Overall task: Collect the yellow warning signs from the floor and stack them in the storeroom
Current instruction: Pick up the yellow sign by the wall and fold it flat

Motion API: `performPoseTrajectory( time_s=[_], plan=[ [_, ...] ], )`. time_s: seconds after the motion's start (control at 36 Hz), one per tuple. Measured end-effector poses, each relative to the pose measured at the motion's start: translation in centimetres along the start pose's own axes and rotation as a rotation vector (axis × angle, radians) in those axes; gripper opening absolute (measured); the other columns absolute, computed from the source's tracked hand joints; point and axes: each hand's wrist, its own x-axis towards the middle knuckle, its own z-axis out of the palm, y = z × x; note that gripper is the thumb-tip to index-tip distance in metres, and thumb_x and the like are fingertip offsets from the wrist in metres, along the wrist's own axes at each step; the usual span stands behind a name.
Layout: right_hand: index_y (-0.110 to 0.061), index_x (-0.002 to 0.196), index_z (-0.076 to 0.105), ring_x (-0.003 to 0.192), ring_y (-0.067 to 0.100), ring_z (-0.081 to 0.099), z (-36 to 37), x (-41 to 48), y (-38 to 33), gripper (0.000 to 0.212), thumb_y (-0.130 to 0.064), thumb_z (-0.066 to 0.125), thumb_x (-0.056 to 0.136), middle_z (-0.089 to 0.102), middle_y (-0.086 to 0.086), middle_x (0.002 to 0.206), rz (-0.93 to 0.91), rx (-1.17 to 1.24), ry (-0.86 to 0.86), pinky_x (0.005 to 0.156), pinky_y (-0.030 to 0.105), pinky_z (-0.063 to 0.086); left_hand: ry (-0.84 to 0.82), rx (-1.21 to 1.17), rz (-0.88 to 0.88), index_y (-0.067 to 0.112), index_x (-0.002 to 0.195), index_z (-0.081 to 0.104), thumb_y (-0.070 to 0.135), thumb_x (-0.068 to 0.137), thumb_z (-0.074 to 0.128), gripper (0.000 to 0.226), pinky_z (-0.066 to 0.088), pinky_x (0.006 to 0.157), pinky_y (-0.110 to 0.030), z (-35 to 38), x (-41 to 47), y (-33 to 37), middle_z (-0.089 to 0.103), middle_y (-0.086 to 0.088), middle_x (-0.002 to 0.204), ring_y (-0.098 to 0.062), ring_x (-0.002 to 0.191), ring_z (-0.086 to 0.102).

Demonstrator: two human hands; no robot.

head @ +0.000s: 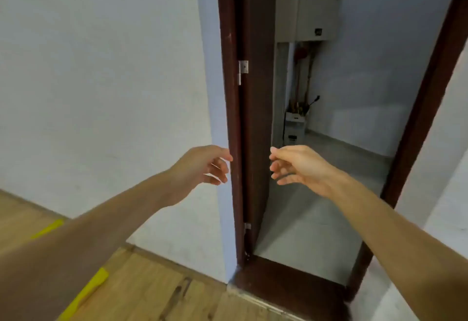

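Well, early stage by the look of it: nothing is being carried. Left hand (202,168) and right hand (298,166) are raised before the storeroom doorway, fingers loosely curled and relaxed, holding nothing. The left is just beside the dark door frame (228,92). The task's things are outside the storeroom, at lower left on the wooden floor (152,290): a near yellow patch (86,293) and a far yellow patch (48,228), both partly hidden by the left forearm. That makes two yellow patches; I cannot tell whether they are one sign or two. No yellow shows on the grey storeroom floor (304,232), so no stack is visible, and collecting and stacking both look left to do. Other counts: two hinges, upper hinge (243,67) and lower hinge (247,225), one white box (295,123), one grey cabinet (311,4).
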Motion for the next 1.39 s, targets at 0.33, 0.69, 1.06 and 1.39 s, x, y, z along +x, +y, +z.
performPoseTrajectory(
  time_s=[0.33,0.69,1.06,1.39],
  plan=[
    [-0.004,0.107,0.061,0.074,0.022,0.065,21.3,4.7,0.7,0.031,-0.031,0.052,0.098,0.066,0.01,0.087,0.121,-0.143,-0.208,0.067,0.031,0.057,0.301,0.064,-0.119,0.008,0.091,0.064,0.016,0.091,0.052,0.015,0.047,0.078,-0.035,-17.0,-7.6,-9.4,0.063,-0.007,0.079,-0.024,0.077,0.063],
    [-0.007,0.105,0.061,0.08,0.024,0.067,46.6,8.3,1.8,0.029,-0.033,0.049,0.098,0.067,0.012,0.095,0.123,-0.22,-0.392,0.081,0.041,0.058,0.574,0.005,-0.264,0.013,0.089,0.061,0.021,0.091,0.054,0.01,0.046,0.07,-0.026,-37.1,-18.3,-18.6,0.061,-0.002,0.082,-0.015,0.067,0.062],
    [-0.002,0.109,0.058,0.073,0.018,0.06,63.4,15.8,3.6,0.026,-0.024,0.047,0.1,0.061,0.007,0.086,0.139,-0.241,-0.63,0.066,0.029,0.054,0.849,-0.134,-0.415,0.012,0.091,0.058,0.02,0.091,0.051,0.01,0.043,0.067,-0.027,-49.2,-21.4,-27.5,0.058,0.0,0.077,-0.018,0.071,0.059],
    [-0.014,0.096,0.061,0.075,0.019,0.063,72.0,33.3,8.8,0.019,-0.03,0.053,0.097,0.067,0.005,0.085,0.169,-0.157,-0.637,0.073,0.035,0.054,1.019,-0.149,-0.624,0.013,0.09,0.058,0.023,0.091,0.049,0.014,0.044,0.071,-0.031,-61.4,-11.4,-33.2,0.06,-0.006,0.082,-0.022,0.073,0.061]
  ],
)
